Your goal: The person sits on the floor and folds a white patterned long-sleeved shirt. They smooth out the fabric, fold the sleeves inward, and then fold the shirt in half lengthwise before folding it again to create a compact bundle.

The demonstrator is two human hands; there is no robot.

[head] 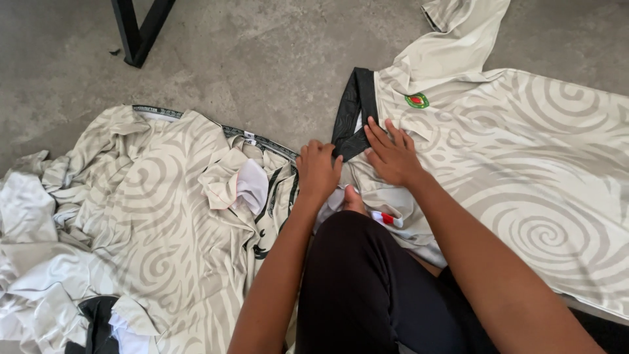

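A cream shirt with a pale grey swirl print (524, 170) lies spread flat on the concrete floor at the right, with a black collar (357, 108) and a small red and green badge (417, 100) on the chest. My left hand (317, 172) is closed on the lower tip of the black collar. My right hand (392, 156) rests flat on the shirt beside the collar, fingers spread. My black-clad knee (357, 275) sits between my arms, with a foot tip showing on the shirt.
A crumpled pile of similar cream swirl-print shirts (144, 216) covers the floor at the left, with black trim and a white inner fold. A black metal furniture leg (137, 33) stands at the top left. Grey concrete floor (275, 59) shows behind.
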